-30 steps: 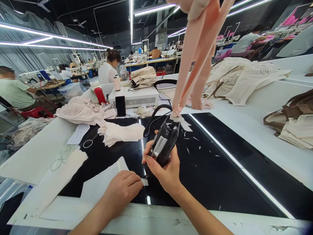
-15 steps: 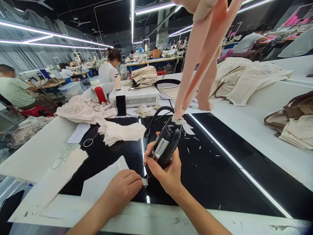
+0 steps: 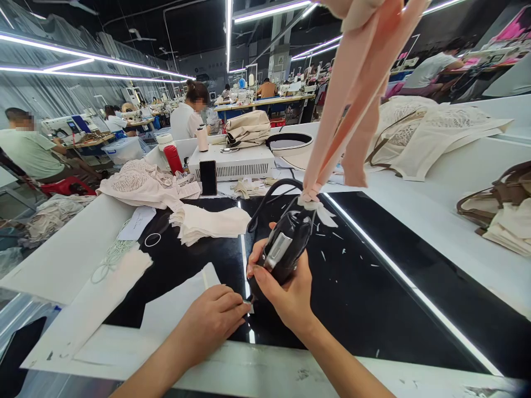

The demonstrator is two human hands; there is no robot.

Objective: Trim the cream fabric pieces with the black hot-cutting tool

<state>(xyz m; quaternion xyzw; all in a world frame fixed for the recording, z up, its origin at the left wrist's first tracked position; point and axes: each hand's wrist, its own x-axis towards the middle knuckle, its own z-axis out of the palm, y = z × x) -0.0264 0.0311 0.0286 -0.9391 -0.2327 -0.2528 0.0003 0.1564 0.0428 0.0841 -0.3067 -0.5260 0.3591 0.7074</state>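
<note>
My right hand (image 3: 286, 282) is wrapped around a black corded hand tool (image 3: 286, 243) with a silver plate on its side, held tilted over the black tabletop. Knotted pink fabric straps (image 3: 342, 110) and a thick black cable (image 3: 265, 202) run from its upper end. Just left of the tool's lower end, my left hand (image 3: 215, 315) rests low with its fingers pressed together on a small white strip (image 3: 251, 307). Only the end of this strip shows. Behind that hand lies a white sheet (image 3: 178, 301), partly covered by it. The tool's working tip is hidden.
Stacked cream fabric pieces (image 3: 213, 223), a phone (image 3: 208, 178) and a lace bra (image 3: 136, 182) lie beyond my hands. A white box (image 3: 232, 164) stands at the back. More bras (image 3: 443, 132) sit at right. Thread scraps (image 3: 323, 255) dot the black surface (image 3: 373, 309).
My left fingers have slid slightly right, closer to the tool's lower end, and cover more of the white strip. The whole view has shifted a little. My right hand keeps its grip.
</note>
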